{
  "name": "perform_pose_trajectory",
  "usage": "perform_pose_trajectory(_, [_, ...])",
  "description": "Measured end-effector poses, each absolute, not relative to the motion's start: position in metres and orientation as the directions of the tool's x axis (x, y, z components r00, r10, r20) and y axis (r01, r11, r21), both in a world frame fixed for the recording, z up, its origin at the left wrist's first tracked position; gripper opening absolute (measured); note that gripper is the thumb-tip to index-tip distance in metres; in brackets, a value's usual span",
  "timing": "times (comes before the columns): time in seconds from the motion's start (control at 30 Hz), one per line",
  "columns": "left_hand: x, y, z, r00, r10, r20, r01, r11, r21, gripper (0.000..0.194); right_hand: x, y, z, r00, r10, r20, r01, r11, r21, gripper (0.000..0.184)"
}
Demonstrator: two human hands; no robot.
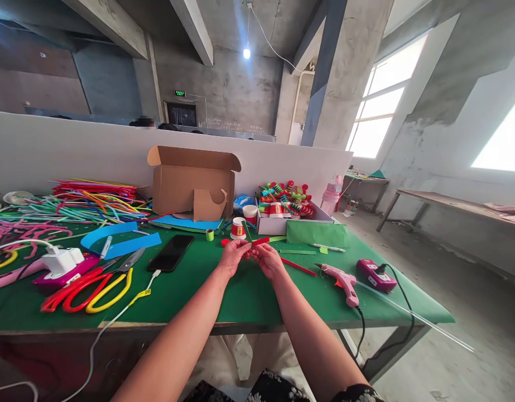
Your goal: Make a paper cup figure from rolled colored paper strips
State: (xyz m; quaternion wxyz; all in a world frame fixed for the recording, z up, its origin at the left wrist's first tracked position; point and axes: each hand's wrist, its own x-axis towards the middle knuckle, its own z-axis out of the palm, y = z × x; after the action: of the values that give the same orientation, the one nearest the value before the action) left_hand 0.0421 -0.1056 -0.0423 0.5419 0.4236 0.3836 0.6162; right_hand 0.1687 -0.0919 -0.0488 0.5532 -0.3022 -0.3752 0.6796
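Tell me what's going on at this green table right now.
Someone seated at the green table is working with bare hands. The left hand and right hand meet in front of them, holding a red strip and a dark green strip. A pink glue gun lies to their right, and scissors and a phone lie to their left. Behind the hands, a box holds colorful crafted pieces.

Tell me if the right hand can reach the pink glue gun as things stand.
Probably yes; the glue gun lies right of the right hand with nothing tall between, though that hand is busy with a red strip.
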Motion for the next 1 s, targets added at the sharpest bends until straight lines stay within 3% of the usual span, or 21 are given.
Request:
perform_pose_trajectory(0.53, [0.042,-0.104,-0.045,-0.064,0.992,0.110,-0.340,-0.125,0.932,0.035,0.165,-0.096,-0.048,-0.119,0.991,0.053,-0.468,-0.009,-0.884,0.032])
perform_pose_trajectory(1.0, [0.040,-0.104,-0.047,-0.025,0.994,0.103,-0.363,-0.105,0.926,0.034,0.158,-0.094,-0.048,0.058,0.979,0.197,-0.317,0.205,-0.926,0.020])
